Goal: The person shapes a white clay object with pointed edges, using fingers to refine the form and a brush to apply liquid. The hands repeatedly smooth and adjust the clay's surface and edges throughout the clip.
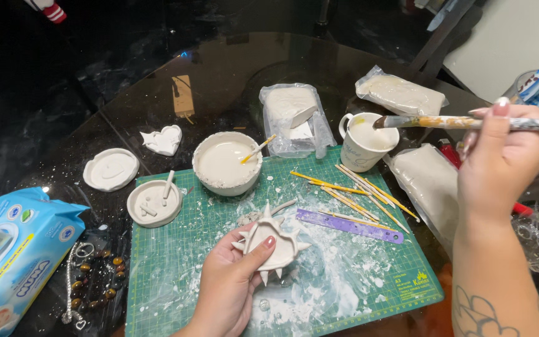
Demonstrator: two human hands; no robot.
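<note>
The dark glass table (232, 81) carries your green cutting mat (369, 274); work over it so drips stay there. Your right hand (499, 163) is closed around a paintbrush (463, 122), its bristles at the white mug (364, 145): load lightly, I'd say. Your left hand (232, 281) is clamped on the spiked clay dish (271, 244) above the mat, thumb on top; keep it level and spare the spikes.
</note>
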